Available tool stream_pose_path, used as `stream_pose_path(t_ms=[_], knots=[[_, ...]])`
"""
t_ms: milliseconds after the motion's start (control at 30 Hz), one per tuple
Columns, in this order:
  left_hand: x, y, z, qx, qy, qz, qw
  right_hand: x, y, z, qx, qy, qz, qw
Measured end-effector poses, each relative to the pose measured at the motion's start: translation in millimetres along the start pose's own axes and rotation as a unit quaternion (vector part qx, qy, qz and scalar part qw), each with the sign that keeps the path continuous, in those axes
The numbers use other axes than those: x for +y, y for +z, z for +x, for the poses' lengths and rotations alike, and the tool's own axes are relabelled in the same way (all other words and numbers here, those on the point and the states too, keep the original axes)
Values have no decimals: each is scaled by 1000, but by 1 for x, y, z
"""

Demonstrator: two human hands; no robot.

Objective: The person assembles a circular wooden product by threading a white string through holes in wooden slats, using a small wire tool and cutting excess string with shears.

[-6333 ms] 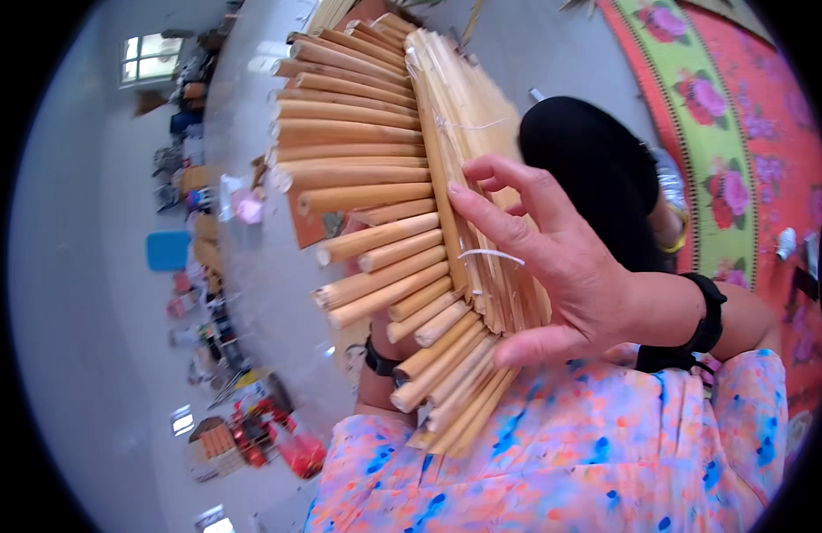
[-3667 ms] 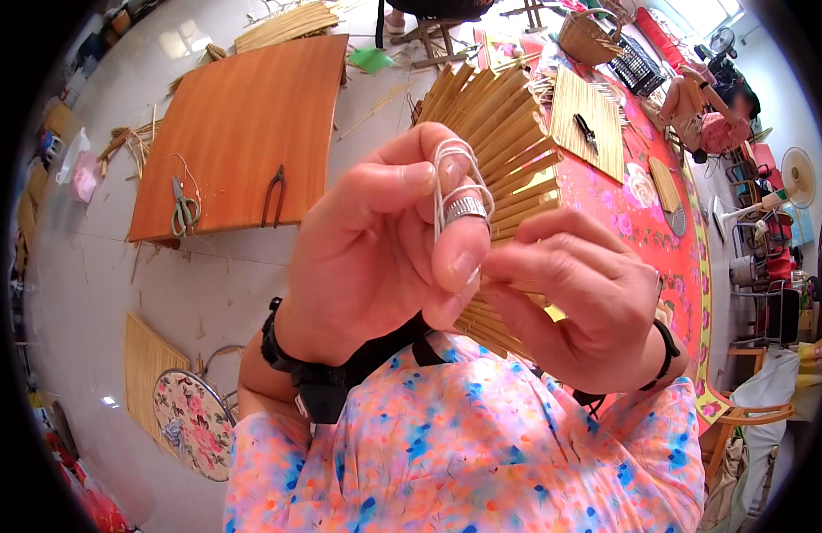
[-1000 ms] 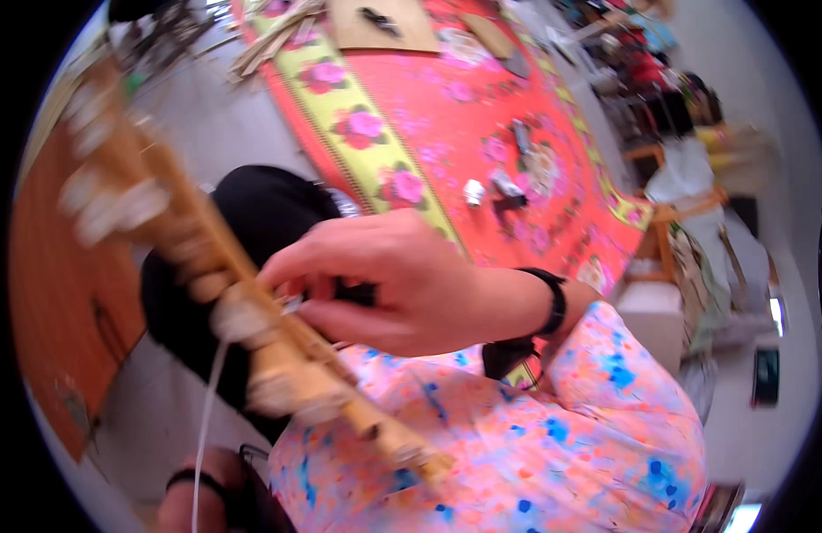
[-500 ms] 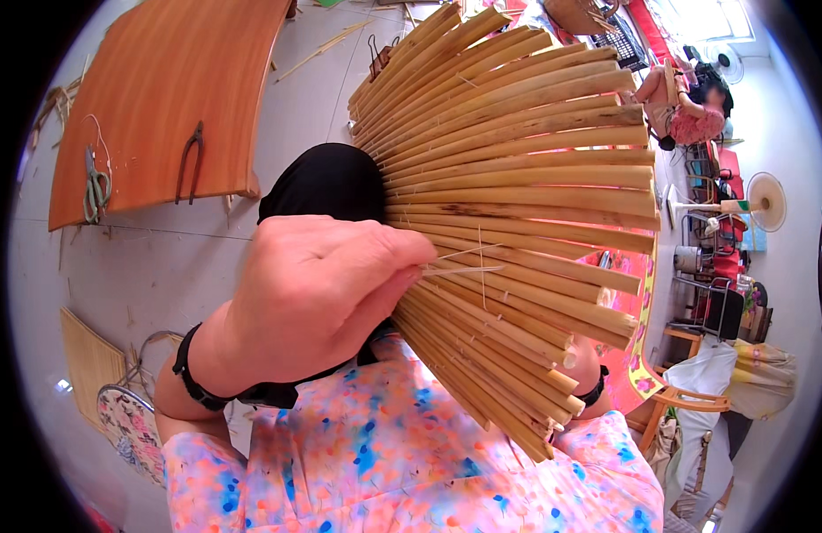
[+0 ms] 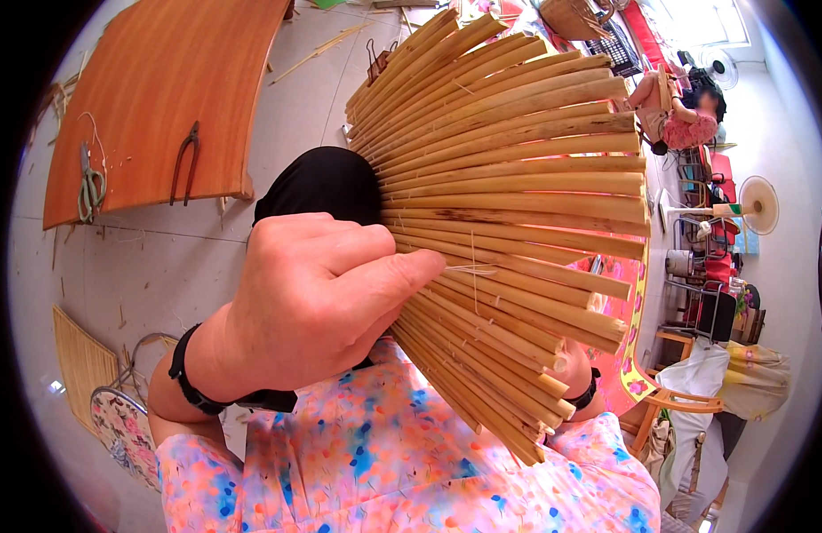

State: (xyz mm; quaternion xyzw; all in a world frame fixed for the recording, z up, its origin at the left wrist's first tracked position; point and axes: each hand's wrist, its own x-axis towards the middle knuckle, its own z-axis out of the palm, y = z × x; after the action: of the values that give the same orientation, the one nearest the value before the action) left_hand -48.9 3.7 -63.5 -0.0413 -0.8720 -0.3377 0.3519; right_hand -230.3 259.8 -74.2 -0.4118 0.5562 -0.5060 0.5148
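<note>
A fan-like mat of split bamboo slats (image 5: 518, 182), bound with thin pale thread, stands spread before my chest. My left hand (image 5: 327, 289) is closed in a pinch over the mat's left side, with fine thread (image 5: 471, 268) coming out from between thumb and finger. A loose strand lies across the slats beside the pinch. Behind the mat's lower right is my right hand (image 5: 575, 364); only a part near the wrist strap shows, and its fingers are hidden.
Scissors (image 5: 91, 188) and pincers (image 5: 185, 164) lie on the wooden table (image 5: 162, 98) at the left. A binder clip (image 5: 376, 62) sits at the mat's upper left edge. My black-clad knee (image 5: 318, 186) is behind my left hand. A seated person (image 5: 686, 124) and a fan (image 5: 759, 205) are at the right.
My left thumb has come forward over the fingers, and the hand has edged right along the slats. The two thread ends, apart before, now lie close together.
</note>
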Motion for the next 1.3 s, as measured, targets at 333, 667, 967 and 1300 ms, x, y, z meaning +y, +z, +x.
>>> stream_pose_path(t_ms=[333, 667, 967, 1300], knots=[[0, -3, 0, -7, 5, 10, 1000, 3, 4, 3, 29, -121, -120, 985], [4, -7, 4, -17, 8, 35, 999, 18, 0, 13, 15, -210, -136, 968], [7, -10, 5, -29, 13, 77, 997, -7, 2, 34, -12, -188, -146, 971], [12, -16, 9, -53, 21, 82, 995, -3, 2, 36, -13, -181, -168, 969]])
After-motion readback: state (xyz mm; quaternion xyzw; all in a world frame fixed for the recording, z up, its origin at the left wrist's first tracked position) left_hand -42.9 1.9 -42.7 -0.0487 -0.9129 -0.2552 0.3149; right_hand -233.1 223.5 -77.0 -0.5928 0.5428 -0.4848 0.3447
